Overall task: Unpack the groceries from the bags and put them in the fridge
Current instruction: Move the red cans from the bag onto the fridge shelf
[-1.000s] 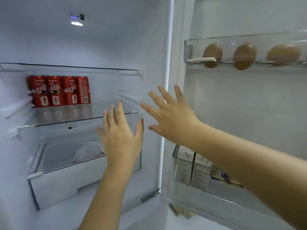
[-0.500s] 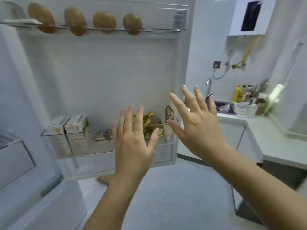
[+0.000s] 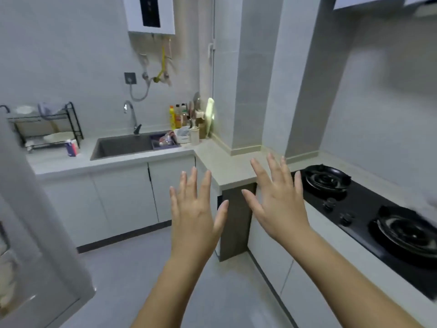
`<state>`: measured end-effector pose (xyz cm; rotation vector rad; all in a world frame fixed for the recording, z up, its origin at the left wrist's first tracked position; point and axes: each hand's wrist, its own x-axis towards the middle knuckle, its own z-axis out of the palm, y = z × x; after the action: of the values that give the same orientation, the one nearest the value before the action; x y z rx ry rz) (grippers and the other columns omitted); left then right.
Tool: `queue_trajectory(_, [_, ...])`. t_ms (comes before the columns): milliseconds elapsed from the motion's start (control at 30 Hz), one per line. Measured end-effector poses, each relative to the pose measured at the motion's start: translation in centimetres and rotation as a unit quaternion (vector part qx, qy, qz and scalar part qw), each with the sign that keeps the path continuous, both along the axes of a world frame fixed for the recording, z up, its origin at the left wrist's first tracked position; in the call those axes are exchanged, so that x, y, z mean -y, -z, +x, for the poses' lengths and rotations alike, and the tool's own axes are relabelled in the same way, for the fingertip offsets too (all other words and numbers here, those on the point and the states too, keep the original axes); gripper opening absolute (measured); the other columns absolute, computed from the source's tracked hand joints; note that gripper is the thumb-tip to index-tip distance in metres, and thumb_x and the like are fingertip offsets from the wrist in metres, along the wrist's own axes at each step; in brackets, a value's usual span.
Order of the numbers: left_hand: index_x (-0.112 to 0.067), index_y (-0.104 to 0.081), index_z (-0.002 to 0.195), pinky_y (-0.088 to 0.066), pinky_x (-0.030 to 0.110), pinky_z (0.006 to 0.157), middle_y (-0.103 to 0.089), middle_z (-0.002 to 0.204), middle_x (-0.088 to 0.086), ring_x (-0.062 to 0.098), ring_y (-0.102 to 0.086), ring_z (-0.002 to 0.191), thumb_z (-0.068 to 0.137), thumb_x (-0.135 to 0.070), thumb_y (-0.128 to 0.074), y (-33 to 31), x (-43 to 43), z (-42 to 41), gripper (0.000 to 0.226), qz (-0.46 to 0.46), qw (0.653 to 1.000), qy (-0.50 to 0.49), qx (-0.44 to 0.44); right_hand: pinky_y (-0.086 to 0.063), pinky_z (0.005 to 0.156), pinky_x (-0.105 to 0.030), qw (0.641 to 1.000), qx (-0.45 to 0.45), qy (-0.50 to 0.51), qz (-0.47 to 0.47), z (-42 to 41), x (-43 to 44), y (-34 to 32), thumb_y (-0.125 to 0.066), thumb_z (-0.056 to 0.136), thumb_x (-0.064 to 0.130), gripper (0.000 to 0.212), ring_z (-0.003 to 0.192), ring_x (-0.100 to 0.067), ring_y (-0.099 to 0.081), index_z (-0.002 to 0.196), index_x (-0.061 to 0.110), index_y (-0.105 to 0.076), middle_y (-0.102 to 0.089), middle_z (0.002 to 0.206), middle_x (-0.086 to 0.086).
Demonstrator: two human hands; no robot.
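At the near left edge I see the white fridge door (image 3: 35, 221). Beyond it, on the pale stone countertop (image 3: 227, 159), stand a black wire dish rack (image 3: 47, 124) and, further right, a dark grey sunken sink (image 3: 123, 145) under a curved chrome tap (image 3: 131, 114). My left hand (image 3: 196, 214) and my right hand (image 3: 281, 204) are raised side by side over the grey floor, apart from each other, fingers straight and spread, grasping nothing, while a black glass gas hob (image 3: 369, 209) with two burners lies in the counter just right of the right hand.
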<state>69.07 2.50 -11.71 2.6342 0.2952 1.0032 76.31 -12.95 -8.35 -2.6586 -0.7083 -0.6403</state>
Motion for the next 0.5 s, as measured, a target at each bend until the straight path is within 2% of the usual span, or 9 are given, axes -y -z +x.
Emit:
queue_trajectory(133, [-0.019, -0.026, 0.15, -0.009, 0.053, 0.116, -0.022, 0.158, 0.013, 0.032, -0.011, 0.148, 0.09, -0.051, -0.041, 2.0, 3.5, 5.0, 0.07, -0.002, 0.997, 0.071, -0.037, -0.002, 0.118, -0.055, 0.994, -0.029, 0.1, 0.008, 1.9, 4.2, 2.7, -0.037, 0.097, 0.054, 0.067, 0.15, -0.027, 0.008, 0.155, 0.032, -0.011, -0.001, 0.163, -0.004])
queue_trajectory(233, [-0.02, -0.023, 0.152, -0.005, 0.053, 0.116, -0.014, 0.16, 0.012, 0.031, -0.003, 0.148, 0.09, -0.053, -0.039, 3.5, 6.6, 7.6, 0.072, 0.005, 0.991, 0.111, -0.07, 0.0, 0.118, -0.055, 0.984, -0.066, 0.167, 0.007, 2.6, 7.8, 4.7, -0.036, 0.098, 0.054, 0.068, 0.149, -0.027, 0.012, 0.155, 0.033, -0.005, 0.005, 0.163, -0.003])
queue_trajectory(400, [-0.021, -0.017, 0.153, -0.009, 0.056, 0.114, -0.014, 0.16, 0.014, 0.033, -0.004, 0.148, 0.088, -0.061, -0.022, 5.7, 12.4, 11.2, 0.076, 0.041, 0.979, 0.168, -0.113, 0.0, 0.119, -0.054, 0.958, -0.106, 0.263, 0.03, 3.1, 14.6, 6.9, -0.035, 0.098, 0.054, 0.068, 0.149, -0.026, 0.015, 0.155, 0.034, -0.003, 0.009, 0.163, -0.001])
queue_trajectory(500, [-0.022, -0.014, 0.154, -0.008, 0.057, 0.115, -0.007, 0.161, 0.013, 0.032, 0.002, 0.148, 0.093, -0.06, -0.03, 6.3, 16.6, 12.8, 0.074, 0.048, 0.969, 0.203, -0.131, 0.002, 0.119, -0.052, 0.941, -0.12, 0.312, 0.058, 3.1, 19.3, 8.0, -0.036, 0.099, 0.052, 0.067, 0.149, -0.024, 0.016, 0.155, 0.035, -0.004, 0.01, 0.163, 0.0])
